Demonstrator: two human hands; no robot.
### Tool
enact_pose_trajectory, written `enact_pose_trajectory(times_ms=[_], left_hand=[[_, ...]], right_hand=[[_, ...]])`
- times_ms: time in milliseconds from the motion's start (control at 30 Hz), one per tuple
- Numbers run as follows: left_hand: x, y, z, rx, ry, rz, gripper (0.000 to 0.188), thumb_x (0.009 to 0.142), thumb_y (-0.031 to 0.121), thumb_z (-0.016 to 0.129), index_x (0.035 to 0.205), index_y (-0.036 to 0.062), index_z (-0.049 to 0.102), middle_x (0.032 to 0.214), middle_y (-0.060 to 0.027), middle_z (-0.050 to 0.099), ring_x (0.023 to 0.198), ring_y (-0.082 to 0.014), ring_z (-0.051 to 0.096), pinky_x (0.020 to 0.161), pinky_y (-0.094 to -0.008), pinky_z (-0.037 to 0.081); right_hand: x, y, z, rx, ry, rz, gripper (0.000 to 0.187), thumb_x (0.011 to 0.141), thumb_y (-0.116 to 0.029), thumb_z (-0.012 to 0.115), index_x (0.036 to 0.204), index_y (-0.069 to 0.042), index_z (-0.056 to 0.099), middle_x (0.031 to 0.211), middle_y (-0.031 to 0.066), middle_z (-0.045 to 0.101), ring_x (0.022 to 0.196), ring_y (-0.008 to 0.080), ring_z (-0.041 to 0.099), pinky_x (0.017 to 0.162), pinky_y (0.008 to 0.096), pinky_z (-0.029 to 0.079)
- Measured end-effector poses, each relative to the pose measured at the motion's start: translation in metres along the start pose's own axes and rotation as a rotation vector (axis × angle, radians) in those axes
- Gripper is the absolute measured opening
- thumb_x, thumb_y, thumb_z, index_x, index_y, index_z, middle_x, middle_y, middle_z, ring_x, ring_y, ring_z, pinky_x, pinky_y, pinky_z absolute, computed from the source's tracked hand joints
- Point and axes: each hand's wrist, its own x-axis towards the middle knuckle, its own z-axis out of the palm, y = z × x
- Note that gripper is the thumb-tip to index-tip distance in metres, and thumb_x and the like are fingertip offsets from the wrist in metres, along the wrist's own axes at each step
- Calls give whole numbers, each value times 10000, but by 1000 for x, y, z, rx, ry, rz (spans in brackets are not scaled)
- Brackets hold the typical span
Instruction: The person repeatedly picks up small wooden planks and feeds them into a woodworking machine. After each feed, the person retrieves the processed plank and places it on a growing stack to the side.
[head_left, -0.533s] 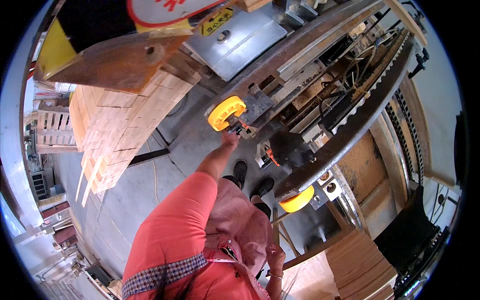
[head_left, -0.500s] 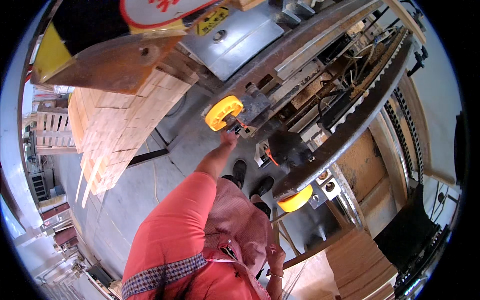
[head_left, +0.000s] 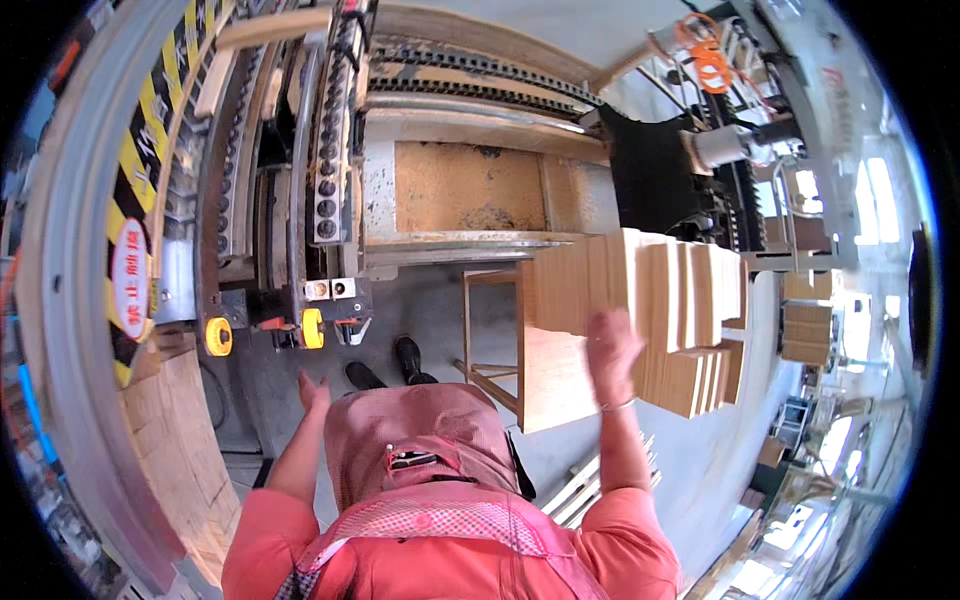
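Observation:
My left hand (head_left: 315, 389) hangs in the air beside my apron (head_left: 370, 440), its fingers stretched out and holding nothing. Beyond it, two yellow wheels (head_left: 217, 337) are fixed to the near ends of the machine's rails. My right hand (head_left: 613, 352) is raised over the front of a stack of light wooden boards (head_left: 572, 285) on the right. Motion blurs its fingers, so I cannot make out whether they touch the wood. The boards stand in several uneven bundles on a wooden stand (head_left: 553, 385).
Ahead is a machine bed (head_left: 470, 190) with sawdust and black chains (head_left: 480, 75). A black-and-yellow striped guard (head_left: 150, 130) runs along the left, above more stacked wood (head_left: 175, 430). White strips (head_left: 580, 490) lie on the floor near my right arm. A black sheet (head_left: 655, 170) hangs behind the boards.
The view has swung right, from the rails to the board stack. My left hand has come away from beside the yellow wheel. My right hand has risen from my side to the boards.

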Motion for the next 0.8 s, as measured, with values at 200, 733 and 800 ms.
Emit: enact_pose_trajectory(times_ms=[200,733,800], left_hand=[[-49,21,-83,-262,-164,79,629,748,206,647,1298,60,378,1301,-182,430,1168,-294,449,976,-355,359],[-101,111,-222,-599,124,385,262,812,48,558,1074,49,562,957,-72,622,868,-142,595,751,-261,470],[-119,147,-247,-550,148,457,232,814,25,543,1044,43,571,920,-66,628,824,-134,606,712,-255,472]], right_hand=[[50,134,-84,-528,167,347,363,780,-278,631,1017,-12,560,962,191,601,921,320,568,813,404,456],[144,85,-85,-41,-58,159,300,721,-278,661,884,-45,568,874,160,615,829,333,588,694,436,469],[191,25,-68,47,-249,116,308,718,-280,661,876,-40,553,877,158,612,832,340,586,706,428,469]])
